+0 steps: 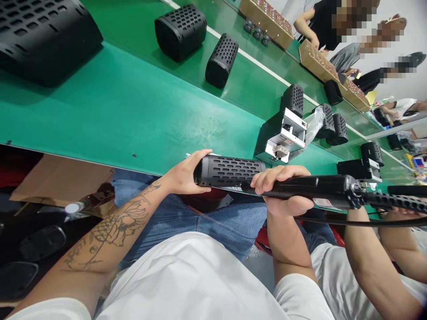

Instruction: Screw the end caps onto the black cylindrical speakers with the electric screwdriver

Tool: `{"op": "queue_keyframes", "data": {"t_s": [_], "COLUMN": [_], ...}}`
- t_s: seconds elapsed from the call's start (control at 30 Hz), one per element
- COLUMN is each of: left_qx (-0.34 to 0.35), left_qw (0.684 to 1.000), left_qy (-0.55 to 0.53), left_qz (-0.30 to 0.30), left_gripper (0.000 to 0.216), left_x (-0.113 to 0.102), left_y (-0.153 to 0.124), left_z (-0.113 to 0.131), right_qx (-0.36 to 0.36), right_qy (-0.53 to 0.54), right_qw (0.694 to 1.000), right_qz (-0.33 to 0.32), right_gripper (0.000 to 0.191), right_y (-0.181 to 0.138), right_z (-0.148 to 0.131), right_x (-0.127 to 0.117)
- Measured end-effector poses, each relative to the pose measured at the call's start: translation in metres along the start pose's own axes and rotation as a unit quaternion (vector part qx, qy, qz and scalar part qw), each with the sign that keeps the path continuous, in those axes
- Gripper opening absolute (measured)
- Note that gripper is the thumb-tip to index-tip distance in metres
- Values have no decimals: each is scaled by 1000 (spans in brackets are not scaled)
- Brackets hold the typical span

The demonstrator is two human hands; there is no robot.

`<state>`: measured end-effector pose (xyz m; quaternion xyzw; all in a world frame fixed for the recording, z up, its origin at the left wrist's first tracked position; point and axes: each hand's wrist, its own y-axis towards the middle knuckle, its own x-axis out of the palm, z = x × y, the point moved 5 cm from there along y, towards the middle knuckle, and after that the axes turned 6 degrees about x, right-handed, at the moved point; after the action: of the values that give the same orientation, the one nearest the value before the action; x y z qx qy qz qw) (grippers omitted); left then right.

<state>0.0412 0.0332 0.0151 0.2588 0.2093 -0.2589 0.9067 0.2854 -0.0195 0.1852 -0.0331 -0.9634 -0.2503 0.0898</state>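
My left hand (pixel 185 175) grips the left end of a black perforated cylindrical speaker housing (pixel 230 171), held level at the near edge of the green table (pixel 133 111). My right hand (pixel 283 189) is wrapped round a black electric screwdriver (pixel 320 191), whose tip end lies against the housing's right end. The tool's cable runs off to the right.
A small screw-feeder box (pixel 283 138) stands just beyond the housing. More black perforated housings (pixel 222 60) lie on the green belt behind the white line, and a large one (pixel 43 35) at top left. A neighbour's arms (pixel 367 258) are at right. Other workers sit further along.
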Motion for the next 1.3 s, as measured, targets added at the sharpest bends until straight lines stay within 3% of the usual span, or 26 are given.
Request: {"op": "queue_keyframes", "data": {"t_s": [0.13, 0.43, 0.77, 0.87, 0.93, 1.07, 1.17, 1.3], "left_qx": [5, 3, 16, 40, 54, 63, 48, 21], "left_qw": [1000, 1000, 1000, 998, 997, 996, 996, 998], "left_qy": [3, 4, 16, 42, 60, 67, 69, 60], "left_qz": [-2, 1, 6, 8, 6, 8, 4, 2], "left_gripper": [122, 125, 129, 130, 129, 128, 127, 124], "left_x": [0, 1, 2, 3, 4, 5, 5, 4], "left_y": [1, 0, -1, -4, -5, -5, -4, -5], "left_z": [1, 1, -1, -2, -3, -5, -5, -5], "right_qx": [2, 37, 24, -8, -39, -122, -142, -118], "right_qy": [-19, 35, 20, 7, -9, -141, -205, -205], "right_qw": [1000, 991, 993, 999, 998, 949, 923, 934], "right_qz": [-11, -120, -110, -35, 55, 252, 294, 268], "right_gripper": [66, 51, 50, 57, 54, 51, 56, 57], "right_y": [2, 12, -4, 10, 30, 79, 101, 99], "right_z": [1, 5, 13, -4, -16, -13, 15, 44], "right_x": [2, 15, 6, -20, -52, -125, -158, -168]}}
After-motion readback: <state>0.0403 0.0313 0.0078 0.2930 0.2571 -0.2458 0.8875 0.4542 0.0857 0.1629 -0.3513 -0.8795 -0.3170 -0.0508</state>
